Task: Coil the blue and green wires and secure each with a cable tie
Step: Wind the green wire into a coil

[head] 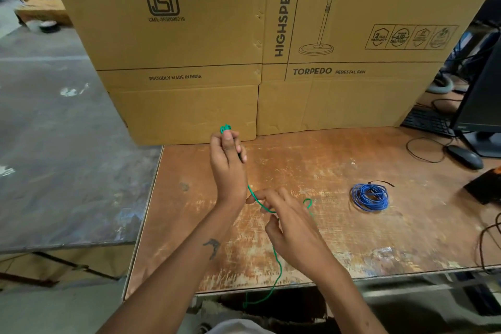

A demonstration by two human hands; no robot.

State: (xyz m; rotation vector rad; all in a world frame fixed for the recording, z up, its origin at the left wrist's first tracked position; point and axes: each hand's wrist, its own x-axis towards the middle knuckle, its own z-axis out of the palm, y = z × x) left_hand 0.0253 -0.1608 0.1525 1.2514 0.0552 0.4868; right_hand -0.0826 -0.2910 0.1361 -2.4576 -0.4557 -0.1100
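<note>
Soft even indoor light, faint shadows under the hands, mild motion blur on the fingers, wide-angle bending at the edges — corners smeared, no harsh glare.

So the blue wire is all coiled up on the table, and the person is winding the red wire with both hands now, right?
Almost. The blue wire is coiled up on the table, but the wire being wound is green, not red. The head view shows the left hand gripping small loops of the green wire while the right hand guides the loose length.
</note>
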